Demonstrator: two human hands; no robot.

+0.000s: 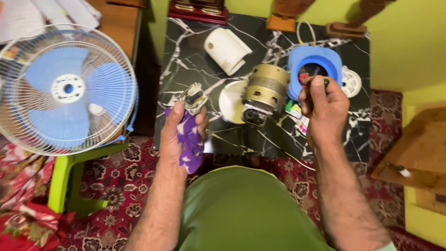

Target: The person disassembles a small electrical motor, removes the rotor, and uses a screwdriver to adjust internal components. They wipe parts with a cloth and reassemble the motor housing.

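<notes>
Blue-bladed fan (65,88) in white cage at left, on green stool (69,179). Patterned red carpet (116,195) below. White curved cover (228,50) on black marble bench (186,60).

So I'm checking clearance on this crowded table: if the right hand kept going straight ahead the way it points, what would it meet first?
Probably the blue housing: the right hand sits just short of its round opening, though depth is unclear.
</notes>
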